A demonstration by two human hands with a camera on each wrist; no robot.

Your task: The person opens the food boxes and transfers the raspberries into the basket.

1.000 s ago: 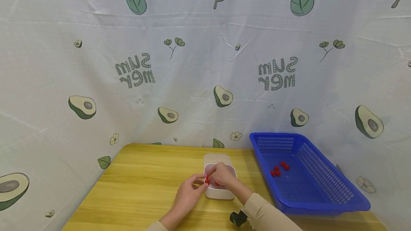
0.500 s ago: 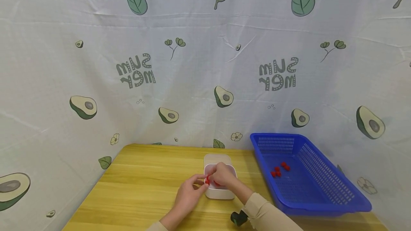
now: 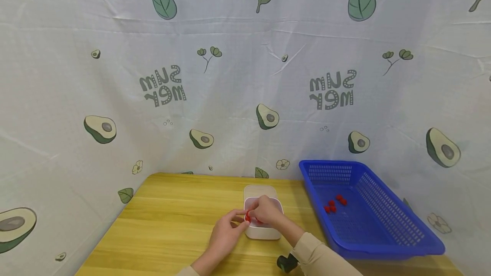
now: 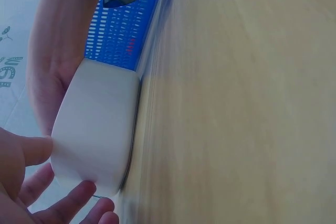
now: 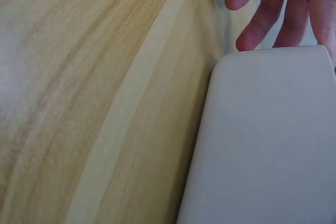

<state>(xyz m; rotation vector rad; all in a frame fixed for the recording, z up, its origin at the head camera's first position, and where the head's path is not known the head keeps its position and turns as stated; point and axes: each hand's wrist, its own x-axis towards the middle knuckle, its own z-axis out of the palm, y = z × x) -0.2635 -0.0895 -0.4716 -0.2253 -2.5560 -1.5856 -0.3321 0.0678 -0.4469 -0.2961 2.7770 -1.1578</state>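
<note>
We see the left hand (image 3: 225, 232) at the left rim of an off-white box (image 3: 263, 234), its outer fingers against the wall, presumably to steady it, while the right hand (image 3: 266, 211) dips inside. Red pieces (image 3: 248, 219) lie within, one beside the fingertips of both hands; others (image 3: 333, 209) sit in the blue basket (image 3: 387, 250), likely for easy reach. We cannot tell whether either hand pinches a piece: the right hand hides its own fingertips, and both wrist views show chiefly the box's outside.
</note>
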